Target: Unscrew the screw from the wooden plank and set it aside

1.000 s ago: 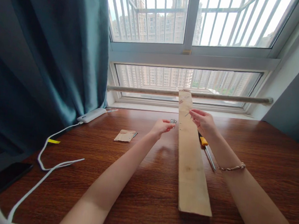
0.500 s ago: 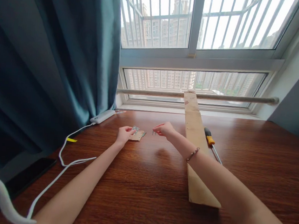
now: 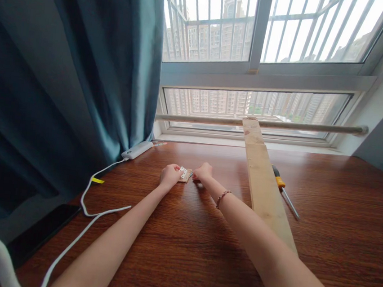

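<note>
My left hand (image 3: 170, 176) is closed in a pinch on a small pale metal plate with holes (image 3: 184, 171). Under the plate lies a small tan piece, like card or thin wood (image 3: 182, 179), on the brown wooden table (image 3: 181, 251). At the right edge of that piece is my right hand (image 3: 204, 172), fingers bent down and pressed together. Whatever is between these fingertips is hidden. Something thin and dark shows between the tan piece and my right fingertips, too small to name.
A long wooden board (image 3: 265, 186) slopes from the window rail (image 3: 301, 126) to the table, right of my right forearm. Beyond it lies a screwdriver (image 3: 280, 183) with a black and yellow handle. On the left are a white power strip (image 3: 137, 150), a white cable (image 3: 87, 192) and a curtain (image 3: 118, 64).
My right hand, which held thin metal pieces like screws in the air, has come down and left to the tan piece. The plate now shows flatter and brighter, and the view has shifted slightly.
</note>
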Motion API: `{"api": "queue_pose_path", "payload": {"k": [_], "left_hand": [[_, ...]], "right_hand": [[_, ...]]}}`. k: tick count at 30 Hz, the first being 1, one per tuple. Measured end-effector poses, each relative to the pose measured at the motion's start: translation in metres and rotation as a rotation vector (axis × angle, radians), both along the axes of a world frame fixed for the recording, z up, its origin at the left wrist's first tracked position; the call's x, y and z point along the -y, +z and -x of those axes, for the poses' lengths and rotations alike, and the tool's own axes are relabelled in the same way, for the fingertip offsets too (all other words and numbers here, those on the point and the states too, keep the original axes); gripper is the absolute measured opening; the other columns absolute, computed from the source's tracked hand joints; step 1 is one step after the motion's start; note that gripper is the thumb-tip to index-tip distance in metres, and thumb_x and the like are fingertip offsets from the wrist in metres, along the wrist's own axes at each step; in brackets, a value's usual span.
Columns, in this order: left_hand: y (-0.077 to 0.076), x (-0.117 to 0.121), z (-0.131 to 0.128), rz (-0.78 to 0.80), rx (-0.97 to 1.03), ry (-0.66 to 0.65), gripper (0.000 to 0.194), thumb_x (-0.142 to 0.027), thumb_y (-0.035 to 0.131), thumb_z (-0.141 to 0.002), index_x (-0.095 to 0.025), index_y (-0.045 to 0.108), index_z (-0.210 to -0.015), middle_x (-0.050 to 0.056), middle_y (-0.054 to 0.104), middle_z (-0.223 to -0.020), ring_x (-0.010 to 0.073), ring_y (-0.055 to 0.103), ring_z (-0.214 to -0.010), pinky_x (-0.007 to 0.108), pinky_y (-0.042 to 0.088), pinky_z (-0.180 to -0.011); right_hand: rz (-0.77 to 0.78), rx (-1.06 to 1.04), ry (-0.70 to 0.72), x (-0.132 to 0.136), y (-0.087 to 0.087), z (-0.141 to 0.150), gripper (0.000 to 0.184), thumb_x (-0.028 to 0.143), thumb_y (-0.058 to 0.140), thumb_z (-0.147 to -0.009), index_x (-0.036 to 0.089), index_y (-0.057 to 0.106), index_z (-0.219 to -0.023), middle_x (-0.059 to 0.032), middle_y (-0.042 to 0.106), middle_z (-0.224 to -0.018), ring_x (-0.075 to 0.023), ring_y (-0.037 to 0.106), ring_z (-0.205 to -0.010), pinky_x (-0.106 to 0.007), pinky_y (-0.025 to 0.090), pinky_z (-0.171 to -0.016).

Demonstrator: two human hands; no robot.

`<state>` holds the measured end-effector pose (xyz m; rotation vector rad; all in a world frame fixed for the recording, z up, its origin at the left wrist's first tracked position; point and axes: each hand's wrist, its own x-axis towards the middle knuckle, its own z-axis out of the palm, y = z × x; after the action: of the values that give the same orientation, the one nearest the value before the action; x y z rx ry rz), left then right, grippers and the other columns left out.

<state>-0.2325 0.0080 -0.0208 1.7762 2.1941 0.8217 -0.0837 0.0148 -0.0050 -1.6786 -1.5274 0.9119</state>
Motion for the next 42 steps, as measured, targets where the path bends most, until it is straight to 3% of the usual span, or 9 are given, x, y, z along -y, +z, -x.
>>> {"api": "queue_pose_path", "payload": {"k": [13, 19, 24, 29, 33, 36, 38, 40, 42], "left_hand": [[0.0, 0.012, -0.008, 0.051, -0.331, 0.097, 0.042, -0.039, 0.049, -0.076, -0.009, 0.058, -0.105, 0.021, 0.059, -0.109, 0.0319, 0.057, -0.1, 0.036, 0.042, -0.081], [-0.005, 0.017, -0.013, 0.002, -0.398, 0.073, 0.034, -0.036, 0.045, -0.08, -0.012, 0.056, -0.101, 0.019, 0.055, -0.106, 0.0318, 0.055, -0.1, 0.038, 0.04, -0.083], [-0.012, 0.016, -0.013, -0.037, -0.368, 0.031, 0.029, -0.036, 0.046, -0.081, -0.013, 0.055, -0.096, 0.017, 0.053, -0.104, 0.0303, 0.053, -0.098, 0.038, 0.039, -0.086], [-0.001, 0.03, -0.022, -0.224, -0.348, 0.022, 0.03, -0.037, 0.049, -0.081, -0.013, 0.053, -0.098, 0.016, 0.049, -0.11, 0.031, 0.046, -0.106, 0.042, 0.036, -0.09], [0.016, 0.064, -0.06, -0.418, -0.159, -0.276, 0.023, -0.034, 0.049, -0.082, -0.016, 0.054, -0.096, 0.013, 0.052, -0.11, 0.026, 0.046, -0.108, 0.039, 0.034, -0.096], [0.021, 0.093, -0.113, -0.254, 0.182, -0.553, 0.024, -0.037, 0.049, -0.083, -0.017, 0.056, -0.095, 0.01, 0.058, -0.104, 0.022, 0.052, -0.101, 0.033, 0.04, -0.09], [0.02, 0.107, -0.153, -0.054, 0.425, -0.628, 0.029, -0.041, 0.05, -0.083, -0.016, 0.057, -0.096, 0.011, 0.06, -0.103, 0.021, 0.056, -0.096, 0.031, 0.043, -0.083], [0.019, 0.112, -0.185, 0.065, 0.512, -0.684, 0.031, -0.043, 0.045, -0.085, -0.016, 0.059, -0.094, 0.011, 0.063, -0.099, 0.0206, 0.058, -0.093, 0.03, 0.044, -0.082], [0.02, 0.108, -0.198, 0.041, 0.437, -0.695, 0.037, -0.04, 0.032, -0.091, -0.016, 0.06, -0.087, 0.011, 0.063, -0.091, 0.0202, 0.058, -0.087, 0.031, 0.044, -0.079]], "right_hand": [[-0.069, 0.192, 0.058, 0.01, 0.003, -0.003, 0.013, 0.02, 0.067, -0.072, 0.012, 0.071, -0.082, -0.0143, 0.071, -0.076, -0.0214, 0.067, -0.077, -0.022, 0.049, -0.062], [-0.189, 0.228, 0.194, 0.022, 0.044, -0.027, 0.016, 0.022, 0.065, -0.076, 0.011, 0.071, -0.085, -0.0117, 0.071, -0.082, -0.0195, 0.065, -0.079, -0.023, 0.047, -0.069], [-0.476, 0.16, 0.237, 0.066, 0.077, -0.094, 0.015, 0.026, 0.06, -0.08, 0.016, 0.069, -0.087, -0.0054, 0.07, -0.081, -0.0174, 0.064, -0.077, -0.025, 0.046, -0.071], [-0.662, 0.15, -0.033, 0.109, 0.045, -0.189, 0.024, 0.034, 0.053, -0.081, 0.018, 0.066, -0.093, -0.0079, 0.066, -0.098, -0.0224, 0.059, -0.094, -0.035, 0.044, -0.086], [-0.583, -0.052, -0.296, 0.131, 0.002, -0.232, 0.046, 0.045, 0.051, -0.078, 0.013, 0.058, -0.11, -0.0148, 0.06, -0.109, -0.0267, 0.056, -0.1, -0.041, 0.044, -0.087], [-0.429, -0.277, -0.26, 0.143, -0.015, -0.234, 0.046, 0.049, 0.05, -0.078, 0.014, 0.058, -0.108, -0.0136, 0.062, -0.106, -0.0264, 0.059, -0.096, -0.038, 0.048, -0.081], [-0.339, -0.374, -0.173, 0.148, -0.018, -0.229, 0.041, 0.049, 0.049, -0.08, 0.016, 0.061, -0.099, -0.0108, 0.066, -0.097, -0.0251, 0.062, -0.088, -0.035, 0.049, -0.076], [-0.289, -0.449, -0.13, 0.15, -0.019, -0.227, 0.039, 0.049, 0.048, -0.08, 0.016, 0.062, -0.093, -0.009, 0.067, -0.089, -0.0246, 0.062, -0.083, -0.033, 0.049, -0.072], [-0.267, -0.519, -0.124, 0.149, -0.02, -0.229, 0.039, 0.05, 0.049, -0.079, 0.016, 0.062, -0.092, -0.008, 0.068, -0.085, -0.0245, 0.063, -0.081, -0.032, 0.049, -0.069]]}}
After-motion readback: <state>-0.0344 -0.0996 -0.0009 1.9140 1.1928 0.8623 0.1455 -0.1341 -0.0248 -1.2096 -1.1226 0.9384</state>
